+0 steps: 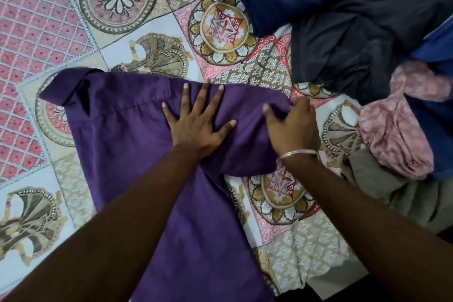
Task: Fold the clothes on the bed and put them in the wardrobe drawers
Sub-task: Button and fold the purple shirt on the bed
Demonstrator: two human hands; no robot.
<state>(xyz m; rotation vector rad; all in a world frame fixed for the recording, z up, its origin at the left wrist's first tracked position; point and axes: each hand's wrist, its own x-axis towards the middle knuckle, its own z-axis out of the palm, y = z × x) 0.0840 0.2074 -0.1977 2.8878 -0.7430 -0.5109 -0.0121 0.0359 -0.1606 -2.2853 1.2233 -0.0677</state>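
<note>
Both hands (196,125) (291,127) on purple shirt (117,130), L flat, R gripping edge.

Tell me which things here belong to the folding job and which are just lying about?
In the job:
purple shirt, pressed flat by the left hand, its edge held by the right hand
clothes pile, waiting to be folded

Lying about:
patterned bedsheet
bangle on the right wrist
</note>
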